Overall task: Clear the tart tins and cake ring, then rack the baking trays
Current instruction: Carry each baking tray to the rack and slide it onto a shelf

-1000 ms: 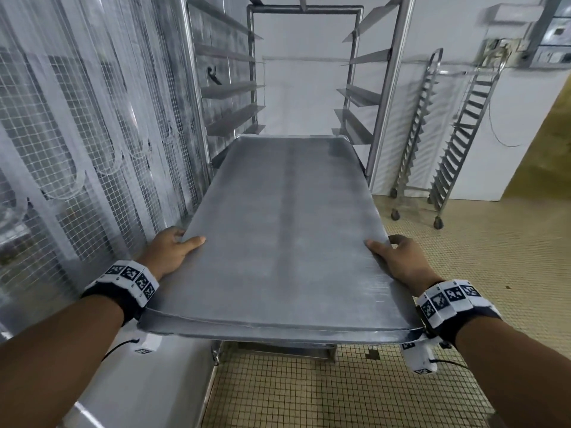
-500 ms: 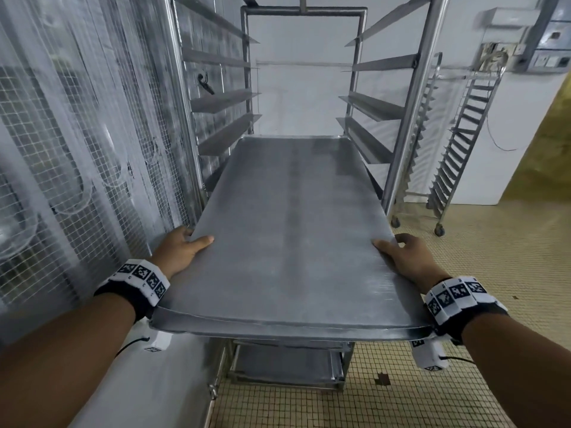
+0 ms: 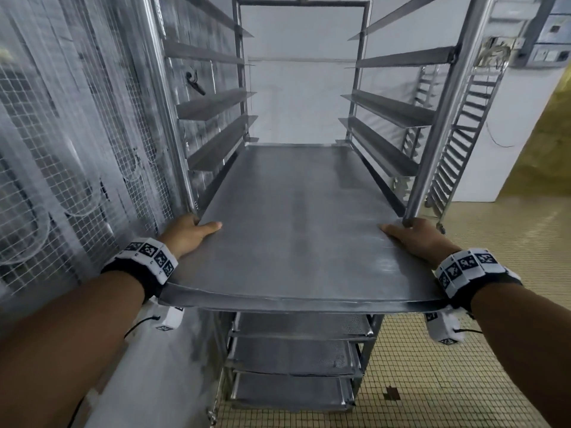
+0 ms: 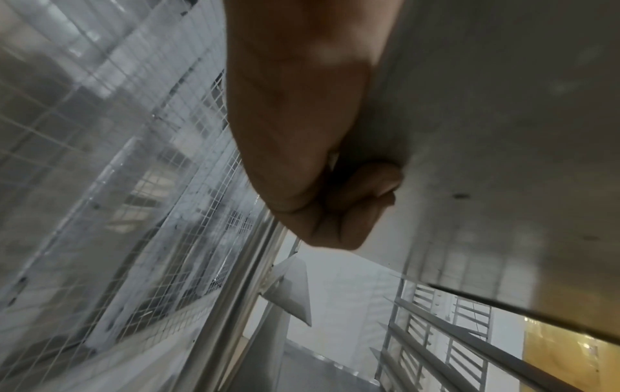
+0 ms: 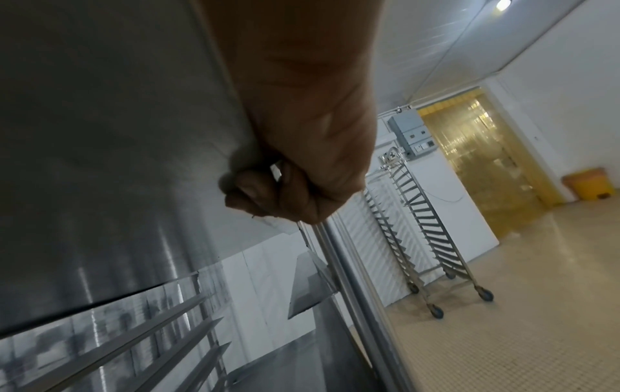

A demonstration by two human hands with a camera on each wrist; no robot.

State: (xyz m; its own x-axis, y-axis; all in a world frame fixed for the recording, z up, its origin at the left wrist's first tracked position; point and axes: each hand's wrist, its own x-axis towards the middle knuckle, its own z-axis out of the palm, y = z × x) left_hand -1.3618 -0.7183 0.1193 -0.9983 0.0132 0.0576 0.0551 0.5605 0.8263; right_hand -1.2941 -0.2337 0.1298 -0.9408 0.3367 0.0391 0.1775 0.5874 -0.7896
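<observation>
Hands L [image 3: 188, 234] & R [image 3: 415, 239] grip baking tray [image 3: 296, 230] edges; tray partway in rack [image 3: 438, 112].

Rack [image 3: 438, 97] holds tray [image 3: 293, 230] partway, apparently on rails.

A flat, rectangular grey metal baking tray [image 3: 296, 230] lies level, partly inside a tall stainless-steel trolley rack [image 3: 445, 97], its far end between the side rails, its near end jutting out. Three perforated metal trays [image 3: 293, 356] sit on lower rails beneath.
</observation>
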